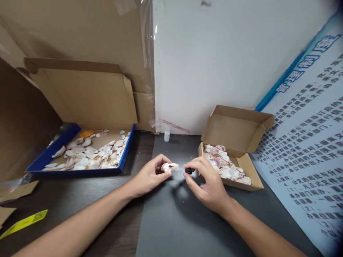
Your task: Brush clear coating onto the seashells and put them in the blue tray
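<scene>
Pinched between the thumb and fingers of my left hand [151, 175] is a pale, rough shell piece [170, 167] with a small dark spot on it. A small black cap-like object [188, 171] is held by the thumb and index finger of my right hand [207, 182], just right of the shell piece. The two held things are a short gap apart, above the dark grey mat [166, 221]. Behind them stands a small clear bottle with a white label [167, 136], upright near the wall.
An open blue-edged box [80, 172] of loose shells lies at the left. A smaller open cardboard box [255, 173] with shells stands close beside my right hand. A yellow strip [25, 223] lies at the lower left. A printed sheet [302, 142] leans along the right.
</scene>
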